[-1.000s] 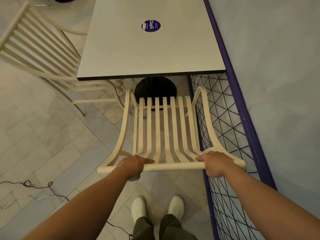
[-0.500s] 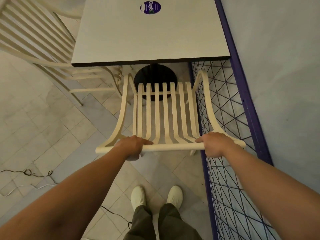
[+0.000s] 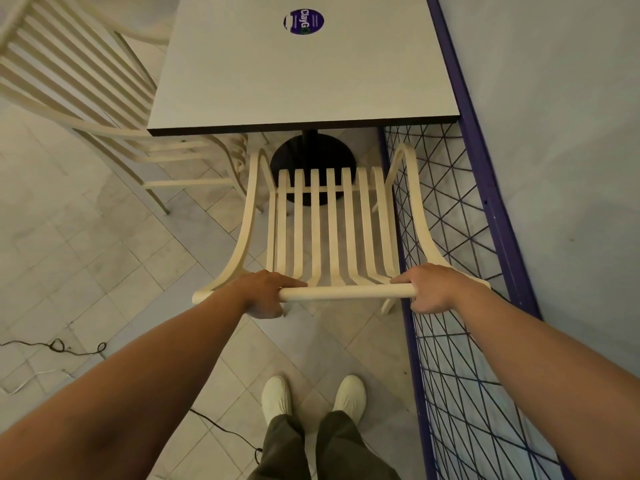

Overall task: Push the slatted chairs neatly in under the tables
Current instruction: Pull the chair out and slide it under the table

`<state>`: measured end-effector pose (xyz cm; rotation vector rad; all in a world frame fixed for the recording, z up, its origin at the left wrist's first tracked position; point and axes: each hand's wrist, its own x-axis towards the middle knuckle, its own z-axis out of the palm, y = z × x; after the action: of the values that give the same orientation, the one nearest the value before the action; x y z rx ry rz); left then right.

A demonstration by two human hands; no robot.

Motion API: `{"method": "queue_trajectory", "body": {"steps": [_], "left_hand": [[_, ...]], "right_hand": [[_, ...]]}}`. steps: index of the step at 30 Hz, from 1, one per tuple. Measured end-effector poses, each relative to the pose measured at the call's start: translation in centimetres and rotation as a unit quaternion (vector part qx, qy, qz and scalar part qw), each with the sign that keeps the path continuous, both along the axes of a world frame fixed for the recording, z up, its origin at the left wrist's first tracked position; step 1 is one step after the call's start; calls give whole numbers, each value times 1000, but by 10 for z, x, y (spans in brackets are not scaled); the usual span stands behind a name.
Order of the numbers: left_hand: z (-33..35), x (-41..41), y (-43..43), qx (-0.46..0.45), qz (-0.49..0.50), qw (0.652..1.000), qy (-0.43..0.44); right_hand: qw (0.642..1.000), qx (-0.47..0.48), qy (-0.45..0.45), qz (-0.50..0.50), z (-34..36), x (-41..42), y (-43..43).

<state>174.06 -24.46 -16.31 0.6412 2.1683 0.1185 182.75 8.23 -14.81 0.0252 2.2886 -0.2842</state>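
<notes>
Two hands hold the top bar of a chair.

The left hand (image 3: 266, 294) and the right hand (image 3: 433, 289) each wrap their fingers tight round the top bar of the cream slatted chair (image 3: 332, 230). The chair faces the white table (image 3: 294, 74), with its front close to the table's near edge. It stands just beside the purple wire fence (image 3: 467, 341). Another slatted chair (image 3: 79, 81) stands at the table's left side.

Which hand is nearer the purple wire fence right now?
Right. The right hand grips the chair's top rail at the end beside the wire fence; the left hand grips the same rail toward its other end, farther from it.
</notes>
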Motion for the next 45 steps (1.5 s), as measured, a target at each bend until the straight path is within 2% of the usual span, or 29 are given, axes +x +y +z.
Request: {"method": "queue_trajectory", "body": {"steps": [5, 9, 24, 32, 45], "left_hand": [[-5, 5, -1, -17, -7, 999, 46], [-3, 8, -3, -22, -21, 997, 76], [-8, -9, -8, -13, -9, 997, 81], [-7, -16, -17, -19, -15, 998, 54], [-13, -3, -30, -12, -34, 997, 65]], "right_hand": [[999, 33, 29, 21, -1, 8, 5], [999, 25, 38, 23, -1, 4, 1], [998, 21, 47, 38, -8, -13, -1], [1000, -6, 20, -2, -7, -16, 8], [999, 29, 21, -4, -13, -2, 3]]}}
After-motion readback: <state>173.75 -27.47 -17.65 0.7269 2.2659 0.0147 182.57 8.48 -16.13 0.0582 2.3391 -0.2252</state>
